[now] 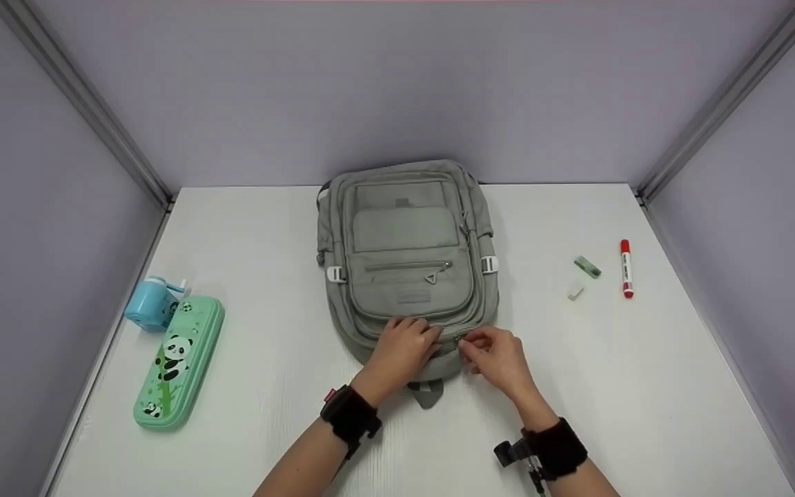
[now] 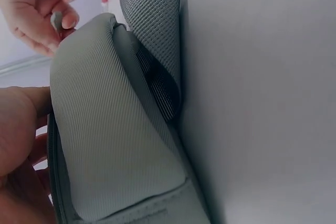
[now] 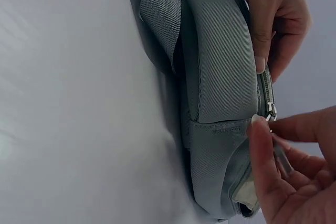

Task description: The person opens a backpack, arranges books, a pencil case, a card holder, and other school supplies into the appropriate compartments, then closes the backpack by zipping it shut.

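Note:
A grey-green backpack [image 1: 408, 231] lies front side up on the white table, its top handle end toward the back wall. My left hand [image 1: 404, 348] grips the backpack's near edge, thumb against the seam beside the zipper and fingers over the front. Just to the right, my right hand [image 1: 497, 355] pinches the metal zipper pull [image 3: 271, 111] between thumb and forefinger. In the right wrist view, zipper teeth [image 3: 266, 87] run between the two hands. Below the pull, the zipper stands parted and pale lining [image 3: 247, 190] shows. A webbing strap [image 2: 155, 30] sticks out underneath.
At the left lie a green panda pencil case [image 1: 180, 362] and a blue pencil sharpener [image 1: 151, 304] with a crank. To the right are a small green object [image 1: 587, 266], a small whitish piece [image 1: 575, 292] and a red-and-white marker [image 1: 626, 269]. Walls enclose the table.

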The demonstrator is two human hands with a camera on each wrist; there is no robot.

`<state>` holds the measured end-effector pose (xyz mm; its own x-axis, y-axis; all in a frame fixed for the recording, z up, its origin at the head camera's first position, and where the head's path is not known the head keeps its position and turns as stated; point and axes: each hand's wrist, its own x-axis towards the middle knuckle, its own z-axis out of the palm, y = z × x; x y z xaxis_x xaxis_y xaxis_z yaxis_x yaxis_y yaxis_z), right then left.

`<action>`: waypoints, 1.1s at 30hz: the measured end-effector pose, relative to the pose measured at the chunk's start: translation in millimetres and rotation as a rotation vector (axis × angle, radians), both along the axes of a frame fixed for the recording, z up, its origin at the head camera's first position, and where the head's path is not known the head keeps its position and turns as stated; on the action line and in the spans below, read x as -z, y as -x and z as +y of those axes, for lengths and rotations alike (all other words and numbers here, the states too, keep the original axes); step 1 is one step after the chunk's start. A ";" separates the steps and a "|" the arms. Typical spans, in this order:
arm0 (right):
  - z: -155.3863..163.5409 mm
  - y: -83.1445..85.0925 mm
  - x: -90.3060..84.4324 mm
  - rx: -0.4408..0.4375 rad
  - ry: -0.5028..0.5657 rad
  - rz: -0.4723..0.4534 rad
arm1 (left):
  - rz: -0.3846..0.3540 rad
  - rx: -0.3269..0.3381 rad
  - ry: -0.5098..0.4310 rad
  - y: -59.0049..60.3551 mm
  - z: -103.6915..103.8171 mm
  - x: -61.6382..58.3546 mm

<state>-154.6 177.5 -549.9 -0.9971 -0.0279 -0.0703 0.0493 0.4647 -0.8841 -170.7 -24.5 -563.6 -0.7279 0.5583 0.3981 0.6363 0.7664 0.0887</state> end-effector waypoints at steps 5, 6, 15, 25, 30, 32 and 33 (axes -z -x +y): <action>-1.6 2.2 -2.3 -0.022 -0.068 0.064 | 0.004 -0.001 -0.035 0.2 1.0 1.9; -1.3 2.6 -2.9 -0.027 -0.087 0.089 | 0.005 0.007 -0.046 0.1 0.9 2.5; 20.2 7.5 -1.1 -0.040 -0.379 0.416 | 0.046 0.074 -0.080 -1.6 -0.7 3.0; 39.1 23.3 2.1 0.001 -0.567 0.543 | -0.028 0.129 -0.059 -7.7 -3.8 3.5; 46.6 37.9 3.6 0.020 -0.617 0.566 | -0.072 0.153 -0.055 -9.0 -4.4 3.1; 50.0 44.4 3.8 0.028 -0.627 0.564 | -0.074 0.157 -0.048 -10.2 -4.8 3.0; 51.6 47.6 4.0 0.030 -0.631 0.560 | -0.071 0.160 -0.044 -10.7 -5.0 3.1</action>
<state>-202.2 229.1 -553.9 -0.8890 -0.1219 0.4414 -0.2986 0.8851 -0.3570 -160.0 -29.5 -566.7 -0.6584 0.6521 0.3758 0.7406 0.6505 0.1687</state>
